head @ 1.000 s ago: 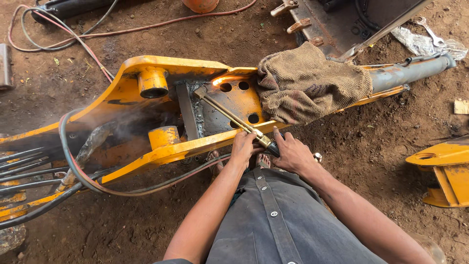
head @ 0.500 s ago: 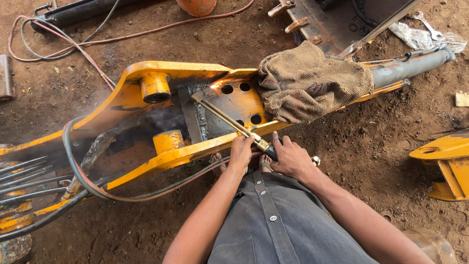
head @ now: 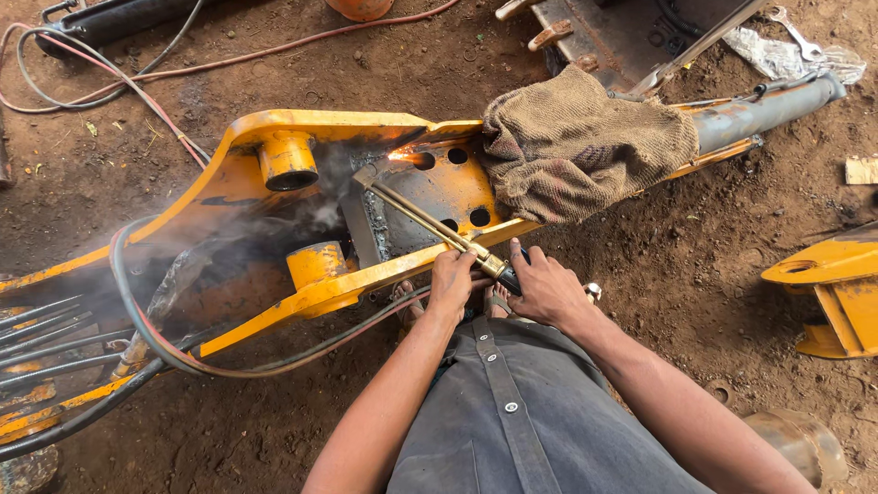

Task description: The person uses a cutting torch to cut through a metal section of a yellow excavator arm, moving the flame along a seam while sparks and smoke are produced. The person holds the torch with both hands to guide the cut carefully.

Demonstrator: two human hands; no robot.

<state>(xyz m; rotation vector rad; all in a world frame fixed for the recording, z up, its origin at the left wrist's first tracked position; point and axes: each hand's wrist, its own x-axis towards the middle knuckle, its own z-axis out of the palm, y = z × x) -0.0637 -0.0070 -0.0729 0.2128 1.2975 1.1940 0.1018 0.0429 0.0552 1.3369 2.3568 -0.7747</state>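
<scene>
A long yellow steel arm (head: 274, 197) lies on the dirt floor (head: 695, 265) ahead of both hands, smoke drifting over its dark hollow, with a coarse brown cloth (head: 585, 146) draped over it beyond the right hand's fingers. A brass cutting torch (head: 425, 215) runs from the fingers up and leftward, its tip glowing orange against the holed plate. The left hand (head: 453, 284) is clenched around the torch's body, and the right hand (head: 547, 291), just beside it, grasps the dark rear end.
</scene>
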